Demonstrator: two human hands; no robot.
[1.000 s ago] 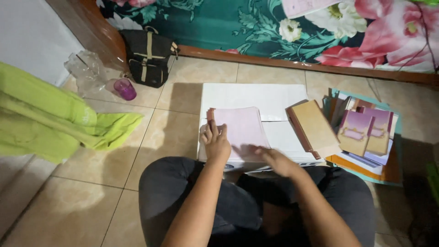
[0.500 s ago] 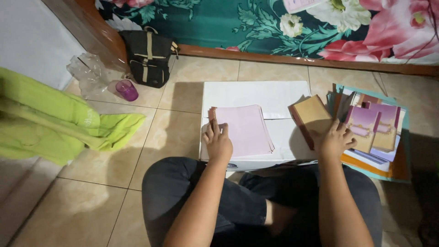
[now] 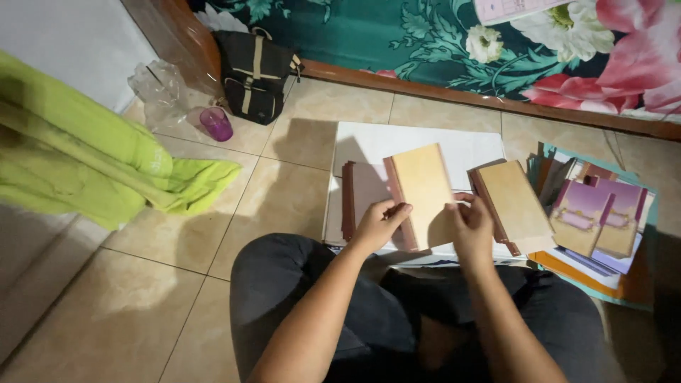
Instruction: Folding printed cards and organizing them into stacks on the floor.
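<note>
I sit cross-legged on a tiled floor. Both hands hold a tan card (image 3: 421, 191) with a dark brown edge, tilted up over a white sheet (image 3: 418, 145). My left hand (image 3: 378, 225) grips its lower left edge; my right hand (image 3: 470, 225) grips its lower right corner. Under the card lies a pale pink sheet (image 3: 367, 190) with a brown strip along its left side. A second tan card (image 3: 516, 206) rests just right of my right hand, apart from it.
A stack of coloured papers with purple folded pieces (image 3: 599, 220) lies at the right. A black bag (image 3: 255, 74), a purple cup (image 3: 216, 123) and clear plastic (image 3: 162, 89) stand at the back left. Green cloth (image 3: 92, 167) lies left. A floral cloth (image 3: 511, 42) hangs behind.
My right hand came back from the paper stack at the right. A tan card is now held in both hands over the pink sheet; my left hand left the sheet for the card.
</note>
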